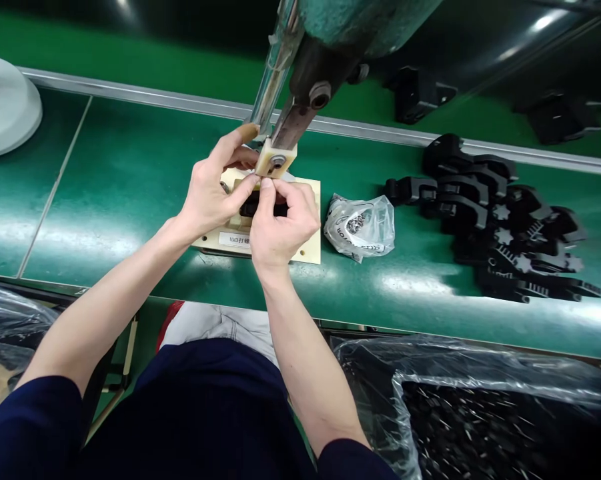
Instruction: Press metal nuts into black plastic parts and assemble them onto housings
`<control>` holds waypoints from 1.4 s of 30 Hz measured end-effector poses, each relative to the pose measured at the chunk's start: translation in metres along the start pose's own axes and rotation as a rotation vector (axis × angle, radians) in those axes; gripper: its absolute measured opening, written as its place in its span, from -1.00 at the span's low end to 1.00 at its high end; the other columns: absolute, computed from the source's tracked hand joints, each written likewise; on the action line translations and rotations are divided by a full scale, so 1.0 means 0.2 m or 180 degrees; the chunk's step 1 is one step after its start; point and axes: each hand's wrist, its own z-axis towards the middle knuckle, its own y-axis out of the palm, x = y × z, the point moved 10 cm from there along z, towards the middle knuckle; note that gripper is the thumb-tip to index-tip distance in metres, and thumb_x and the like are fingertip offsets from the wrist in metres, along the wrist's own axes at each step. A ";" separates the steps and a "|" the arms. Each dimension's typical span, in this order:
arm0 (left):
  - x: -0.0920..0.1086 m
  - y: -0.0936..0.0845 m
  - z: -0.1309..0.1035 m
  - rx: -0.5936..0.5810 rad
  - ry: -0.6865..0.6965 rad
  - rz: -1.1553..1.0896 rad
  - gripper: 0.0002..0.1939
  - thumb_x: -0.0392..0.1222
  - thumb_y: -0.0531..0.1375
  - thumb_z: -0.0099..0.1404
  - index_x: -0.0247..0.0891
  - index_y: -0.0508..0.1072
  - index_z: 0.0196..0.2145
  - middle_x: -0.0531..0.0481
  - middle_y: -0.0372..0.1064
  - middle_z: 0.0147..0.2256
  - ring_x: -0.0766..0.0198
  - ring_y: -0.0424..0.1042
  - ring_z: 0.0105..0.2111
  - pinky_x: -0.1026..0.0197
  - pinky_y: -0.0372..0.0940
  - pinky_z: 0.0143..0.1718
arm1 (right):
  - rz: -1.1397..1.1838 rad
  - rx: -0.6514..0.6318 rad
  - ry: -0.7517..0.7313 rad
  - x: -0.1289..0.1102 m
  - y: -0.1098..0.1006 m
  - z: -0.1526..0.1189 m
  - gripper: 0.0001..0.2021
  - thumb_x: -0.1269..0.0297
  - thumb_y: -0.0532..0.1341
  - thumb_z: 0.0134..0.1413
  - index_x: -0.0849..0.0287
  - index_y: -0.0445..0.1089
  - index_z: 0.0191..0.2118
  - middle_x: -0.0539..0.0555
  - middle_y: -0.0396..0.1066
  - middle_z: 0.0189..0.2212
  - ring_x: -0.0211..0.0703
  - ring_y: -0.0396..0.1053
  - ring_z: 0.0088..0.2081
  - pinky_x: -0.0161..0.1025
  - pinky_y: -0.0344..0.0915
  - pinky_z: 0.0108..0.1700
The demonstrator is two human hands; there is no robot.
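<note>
My left hand is at the left of the cream block under the machine's metal arm, thumb and fingers curled around that spot. My right hand is pinched close beside it, its thumb and fingertips just below the block. Both sets of fingertips nearly meet; anything small between them is hidden. Under the hands lies a cream fixture plate with a printed label and a dark part in its middle, partly covered by the fingers.
A clear bag of small metal pieces lies right of the plate. Black plastic parts are heaped further right on the green table. White round objects sit at far left. A plastic-lined bin of dark parts stands below the front edge.
</note>
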 end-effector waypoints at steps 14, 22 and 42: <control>0.00 -0.01 0.01 0.0194 -0.0340 0.0243 -0.47 0.17 0.10 0.28 -0.11 0.12 0.10 -0.10 0.42 -0.12 0.15 0.50 -0.19 0.08 0.44 -0.22 | -0.0009 -0.0657 -0.0370 0.05 -0.01 0.11 -0.78 0.23 0.17 0.20 0.16 0.44 -0.43 0.01 0.42 -0.44 -0.19 0.38 -0.35 -0.18 0.27 -0.22; 0.04 -0.02 0.01 0.0260 -0.0152 0.0209 -0.49 0.17 0.07 0.30 -0.10 0.11 0.10 -0.12 0.40 -0.11 0.16 0.49 -0.20 0.08 0.43 -0.22 | -0.0139 -0.0677 -0.0766 0.03 0.01 0.12 -0.78 0.17 0.17 0.21 0.14 0.42 -0.41 0.02 0.39 -0.44 -0.15 0.35 -0.34 -0.13 0.22 -0.18; 0.05 -0.01 -0.02 0.0605 -0.0137 0.0560 -0.43 0.19 0.05 0.30 -0.07 0.06 0.16 -0.15 0.35 -0.03 0.18 0.47 -0.22 0.13 0.41 -0.29 | -0.0503 -0.0290 -0.0861 0.00 -0.01 0.07 -0.73 0.21 0.10 0.25 0.14 0.40 -0.44 0.04 0.32 -0.47 -0.15 0.27 -0.37 -0.10 0.16 -0.19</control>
